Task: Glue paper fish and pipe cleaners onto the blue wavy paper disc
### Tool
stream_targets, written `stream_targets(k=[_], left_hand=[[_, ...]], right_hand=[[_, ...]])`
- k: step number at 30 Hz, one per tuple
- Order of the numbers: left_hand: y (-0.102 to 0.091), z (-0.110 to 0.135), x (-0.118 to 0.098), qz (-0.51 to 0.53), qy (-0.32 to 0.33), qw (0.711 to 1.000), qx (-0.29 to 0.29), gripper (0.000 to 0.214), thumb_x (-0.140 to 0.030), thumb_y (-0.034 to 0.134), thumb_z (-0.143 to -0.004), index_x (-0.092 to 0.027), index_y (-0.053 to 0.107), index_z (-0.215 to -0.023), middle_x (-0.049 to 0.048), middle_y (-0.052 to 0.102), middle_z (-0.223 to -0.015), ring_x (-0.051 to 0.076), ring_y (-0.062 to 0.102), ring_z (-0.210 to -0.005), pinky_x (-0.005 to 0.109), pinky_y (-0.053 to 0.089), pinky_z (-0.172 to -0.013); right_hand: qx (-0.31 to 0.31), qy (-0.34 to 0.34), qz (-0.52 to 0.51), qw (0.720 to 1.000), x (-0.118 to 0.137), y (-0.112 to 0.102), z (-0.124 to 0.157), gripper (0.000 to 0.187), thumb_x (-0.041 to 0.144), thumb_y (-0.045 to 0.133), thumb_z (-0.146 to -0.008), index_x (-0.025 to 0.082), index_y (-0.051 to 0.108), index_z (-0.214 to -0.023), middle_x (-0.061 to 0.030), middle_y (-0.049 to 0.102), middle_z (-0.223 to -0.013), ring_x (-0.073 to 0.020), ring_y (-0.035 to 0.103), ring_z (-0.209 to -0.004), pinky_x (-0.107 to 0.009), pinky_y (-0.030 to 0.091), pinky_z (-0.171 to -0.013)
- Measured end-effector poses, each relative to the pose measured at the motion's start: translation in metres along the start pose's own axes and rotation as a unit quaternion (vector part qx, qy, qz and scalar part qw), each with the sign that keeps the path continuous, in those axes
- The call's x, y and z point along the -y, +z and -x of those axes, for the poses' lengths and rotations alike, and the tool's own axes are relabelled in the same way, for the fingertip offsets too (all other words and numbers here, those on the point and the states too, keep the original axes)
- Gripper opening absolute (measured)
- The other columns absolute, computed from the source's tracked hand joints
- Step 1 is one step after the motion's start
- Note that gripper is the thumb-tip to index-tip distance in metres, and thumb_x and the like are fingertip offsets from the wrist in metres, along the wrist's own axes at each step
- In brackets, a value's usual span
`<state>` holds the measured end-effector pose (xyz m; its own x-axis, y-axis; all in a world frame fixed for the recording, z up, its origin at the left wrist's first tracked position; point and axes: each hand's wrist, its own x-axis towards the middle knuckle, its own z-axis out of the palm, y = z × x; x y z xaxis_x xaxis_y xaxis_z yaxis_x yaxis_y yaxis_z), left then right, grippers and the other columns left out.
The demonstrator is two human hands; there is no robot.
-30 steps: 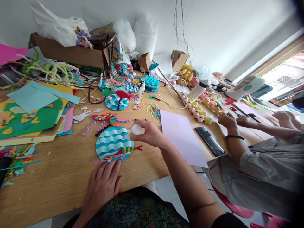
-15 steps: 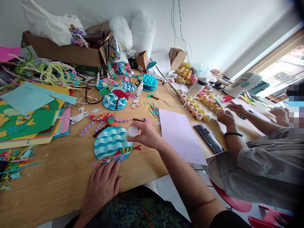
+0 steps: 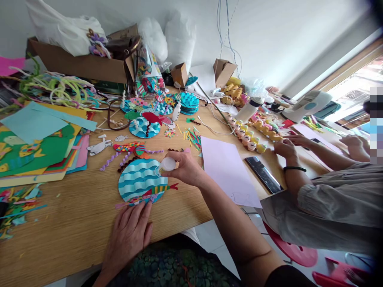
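My right hand (image 3: 185, 169) grips a small white glue bottle (image 3: 166, 165), tipped with its nozzle down over a round blue wave-patterned paper disc (image 3: 137, 179). A striped paper fish (image 3: 160, 189) lies across the disc's near edge. My left hand (image 3: 128, 235) lies flat on the wooden table (image 3: 74, 223), fingers stretched out, fingertips pressing the disc's near edge and a purple strip there.
Coloured paper sheets (image 3: 38, 143) are stacked at left, pipe cleaners (image 3: 60, 89) and a cardboard box (image 3: 80, 65) behind. More fish discs (image 3: 145, 127) lie farther back. A lilac sheet (image 3: 229, 171) and a dark phone (image 3: 263, 174) lie at right, where another person's hands (image 3: 287, 147) work by small figures (image 3: 248, 139).
The glue bottle in my right hand dipped slightly lower and left over the disc. My left hand stayed put. The other person's hands shifted a little.
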<state>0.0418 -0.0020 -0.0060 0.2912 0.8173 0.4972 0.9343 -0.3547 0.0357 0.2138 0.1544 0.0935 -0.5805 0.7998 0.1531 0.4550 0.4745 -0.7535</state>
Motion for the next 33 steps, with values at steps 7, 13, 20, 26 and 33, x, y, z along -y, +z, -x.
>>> stream_targets(k=[7, 13, 20, 26, 33], left_hand=[[0.002, 0.003, 0.001, 0.004, -0.001, 1.000, 0.005, 0.038, -0.022, 0.048, -0.082, -0.016, 0.055, -0.119, 0.0097, 0.063, -0.108, 0.024, 0.054, -0.094, 0.039, 0.038, -0.086], [0.002, 0.002, 0.002, -0.003, 0.012, 1.000, -0.002, 0.037, -0.022, 0.047, -0.082, -0.014, 0.055, -0.118, 0.0108, 0.063, -0.107, 0.025, 0.054, -0.093, 0.040, 0.038, -0.085], [0.002, 0.001, 0.002, 0.001, 0.011, 1.000, -0.001, 0.039, -0.022, 0.048, -0.081, -0.015, 0.055, -0.119, 0.0107, 0.062, -0.107, 0.025, 0.053, -0.094, 0.039, 0.037, -0.085], [0.003, 0.002, 0.001, 0.005, 0.006, 1.000, 0.001, 0.038, -0.021, 0.048, -0.081, -0.014, 0.055, -0.118, 0.0108, 0.062, -0.108, 0.025, 0.053, -0.095, 0.039, 0.037, -0.085], [0.001, 0.001, 0.000, 0.011, 0.001, 1.000, -0.001, 0.037, -0.022, 0.048, -0.082, -0.015, 0.056, -0.117, 0.0110, 0.062, -0.107, 0.025, 0.053, -0.094, 0.039, 0.037, -0.085]], right_hand=[[0.012, 0.016, 0.021, 1.000, -0.002, -0.004, 0.002, 0.020, 0.026, 0.073, -0.063, 0.017, 0.058, -0.072, 0.0031, 0.061, -0.069, -0.0113, 0.053, -0.066, -0.022, 0.033, -0.065], [0.002, 0.010, 0.021, 1.000, 0.000, -0.007, 0.003, 0.022, 0.030, 0.074, -0.063, 0.017, 0.059, -0.072, 0.0035, 0.061, -0.070, -0.0112, 0.053, -0.066, -0.023, 0.033, -0.066], [0.011, 0.009, 0.014, 1.000, 0.000, -0.004, 0.002, 0.020, 0.028, 0.073, -0.064, 0.017, 0.060, -0.074, 0.0031, 0.062, -0.071, -0.0115, 0.054, -0.068, -0.022, 0.033, -0.068], [0.004, 0.006, 0.000, 1.000, 0.001, -0.011, 0.003, 0.024, 0.033, 0.073, -0.064, 0.016, 0.060, -0.075, 0.0032, 0.060, -0.070, -0.0109, 0.053, -0.066, -0.021, 0.035, -0.063], [0.008, 0.027, -0.033, 0.999, -0.006, -0.004, 0.004, 0.023, 0.030, 0.073, -0.063, 0.016, 0.059, -0.074, 0.0028, 0.059, -0.070, -0.0111, 0.052, -0.066, -0.022, 0.036, -0.063]])
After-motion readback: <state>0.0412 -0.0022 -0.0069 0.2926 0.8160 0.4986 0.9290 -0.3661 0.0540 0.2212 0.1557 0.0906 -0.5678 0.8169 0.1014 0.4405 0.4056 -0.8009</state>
